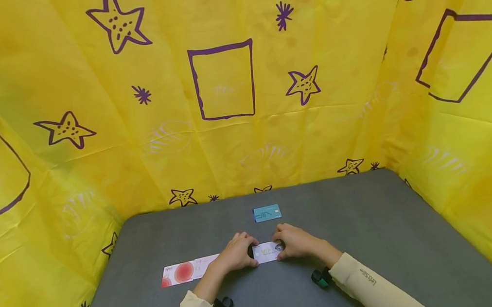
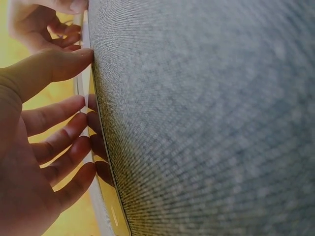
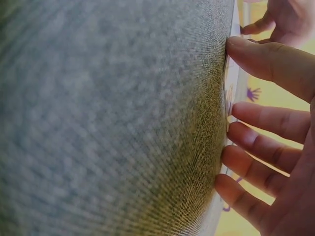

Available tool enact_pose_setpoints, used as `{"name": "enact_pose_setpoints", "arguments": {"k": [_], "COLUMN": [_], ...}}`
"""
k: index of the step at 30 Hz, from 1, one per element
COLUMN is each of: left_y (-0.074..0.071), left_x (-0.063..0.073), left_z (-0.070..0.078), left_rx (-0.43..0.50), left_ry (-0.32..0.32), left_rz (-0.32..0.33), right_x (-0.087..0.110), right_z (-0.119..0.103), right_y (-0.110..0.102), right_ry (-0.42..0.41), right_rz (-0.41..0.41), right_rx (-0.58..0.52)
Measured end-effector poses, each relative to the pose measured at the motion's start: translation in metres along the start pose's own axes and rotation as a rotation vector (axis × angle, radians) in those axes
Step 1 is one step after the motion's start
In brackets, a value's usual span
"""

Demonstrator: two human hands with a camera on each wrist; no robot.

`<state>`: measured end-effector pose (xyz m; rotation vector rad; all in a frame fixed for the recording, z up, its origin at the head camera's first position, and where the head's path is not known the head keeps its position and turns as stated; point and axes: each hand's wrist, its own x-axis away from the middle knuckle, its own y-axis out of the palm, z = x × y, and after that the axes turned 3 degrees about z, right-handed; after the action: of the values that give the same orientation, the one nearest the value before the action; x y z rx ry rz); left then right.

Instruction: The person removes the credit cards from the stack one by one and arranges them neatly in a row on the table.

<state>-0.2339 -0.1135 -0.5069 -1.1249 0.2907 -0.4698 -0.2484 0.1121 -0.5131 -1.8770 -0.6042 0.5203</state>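
A white bank card (image 1: 265, 252) lies on the grey table between the two hands. My left hand (image 1: 238, 252) holds its left end, thumb at the near edge and fingers toward the far edge. At the opposite end, my right hand (image 1: 297, 241) grips the same card between thumb and fingers, partly covering a dark picture. Left of these, a white card with red circles (image 1: 177, 273) joins another pale card (image 1: 204, 264) in a row; the left hand and forearm overlap that pale card's right end. In the left wrist view, the fingers (image 2: 74, 152) reflect in a glossy surface.
Behind the hands lies a teal bank card (image 1: 267, 213) with a chip. Yellow cloth (image 1: 237, 149) with purple stars and frames hangs around the back and sides of the grey table (image 1: 357, 222). Dark wrist cameras (image 1: 320, 278) sit under both forearms.
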Motion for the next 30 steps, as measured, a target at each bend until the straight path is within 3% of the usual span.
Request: {"name": "enact_pose_setpoints", "arguments": {"k": [22, 30], "left_y": [-0.002, -0.004], "left_x": [0.0, -0.003], "left_z": [0.0, -0.005], "left_rx": [0.002, 0.065], "left_ry": [-0.004, -0.017], "left_rz": [-0.007, -0.009], "right_x": [-0.003, -0.006], "right_z": [-0.002, 0.008], "right_y": [-0.003, -0.008], "right_ry": [0.019, 0.06], "right_rz": [-0.014, -0.026], "right_rx": [-0.025, -0.091]}}
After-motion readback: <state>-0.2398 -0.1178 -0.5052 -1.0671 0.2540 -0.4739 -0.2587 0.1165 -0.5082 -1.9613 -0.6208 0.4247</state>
